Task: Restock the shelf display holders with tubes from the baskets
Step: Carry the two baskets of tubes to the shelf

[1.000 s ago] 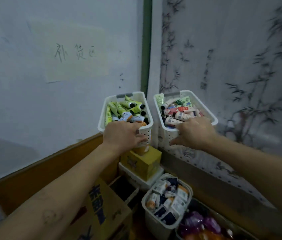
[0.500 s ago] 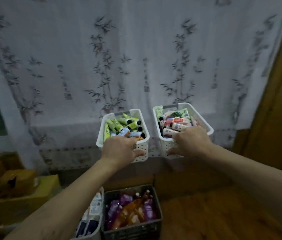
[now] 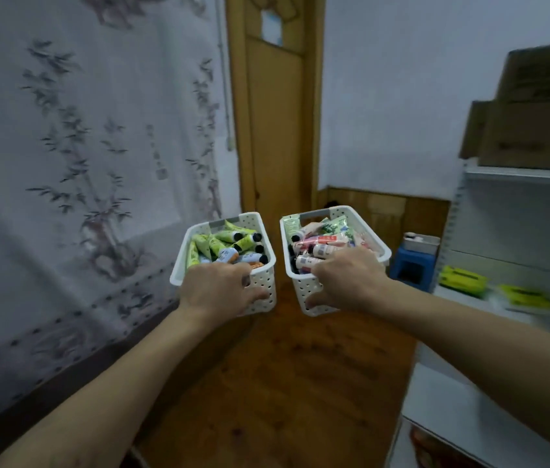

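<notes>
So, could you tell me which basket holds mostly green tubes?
The left basket, gripped by the left hand: mostly green tubes. The right basket, in the right hand, holds pink and white ones.

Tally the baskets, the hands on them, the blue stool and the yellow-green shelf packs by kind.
Baskets: 2, the left basket and the right basket
Hands: 2, the left hand and the right hand
Blue stool: 1
Yellow-green packs: 2
Total: 7
</notes>
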`<state>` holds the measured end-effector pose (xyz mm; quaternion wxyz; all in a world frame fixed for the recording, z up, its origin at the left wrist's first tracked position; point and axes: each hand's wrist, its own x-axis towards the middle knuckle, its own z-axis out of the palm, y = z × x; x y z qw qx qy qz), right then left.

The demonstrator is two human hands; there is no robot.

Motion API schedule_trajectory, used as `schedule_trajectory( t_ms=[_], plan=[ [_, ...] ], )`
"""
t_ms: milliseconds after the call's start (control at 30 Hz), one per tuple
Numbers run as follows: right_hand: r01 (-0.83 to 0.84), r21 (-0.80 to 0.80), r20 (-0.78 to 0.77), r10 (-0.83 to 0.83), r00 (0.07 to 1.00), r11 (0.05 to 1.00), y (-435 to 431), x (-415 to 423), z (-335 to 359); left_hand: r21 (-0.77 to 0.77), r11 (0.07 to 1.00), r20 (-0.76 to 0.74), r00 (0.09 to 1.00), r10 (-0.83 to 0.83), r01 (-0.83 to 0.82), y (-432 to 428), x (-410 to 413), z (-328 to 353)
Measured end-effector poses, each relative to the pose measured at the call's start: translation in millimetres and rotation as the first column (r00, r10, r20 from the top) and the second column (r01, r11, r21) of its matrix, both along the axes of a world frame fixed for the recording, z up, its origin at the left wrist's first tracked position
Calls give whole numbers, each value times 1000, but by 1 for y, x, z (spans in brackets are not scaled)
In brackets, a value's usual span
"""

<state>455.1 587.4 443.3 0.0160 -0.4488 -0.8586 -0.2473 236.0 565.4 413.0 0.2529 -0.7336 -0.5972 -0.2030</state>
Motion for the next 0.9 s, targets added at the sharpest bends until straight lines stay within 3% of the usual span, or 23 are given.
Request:
schedule_trajectory(
  t_ms=[167,367,567,900],
  plan=[
    [261,28,-23,-261,965,965,-34,47,2,30,955,-34,955,-295,296,23,51,3],
    [524,50,-33,-523,851,850,-91,83,4,-39,847,-48,845,-532,531,23,103,8],
    [715,13,-50,-714,699,699,-160,124,-12,11,629,-16,629,-777,777,2,166,-11],
    [909,-43,-67,-909,412,415,-285,235,-44,-15,339,-72,337,-939,941,-58,330,-43]
  ],
)
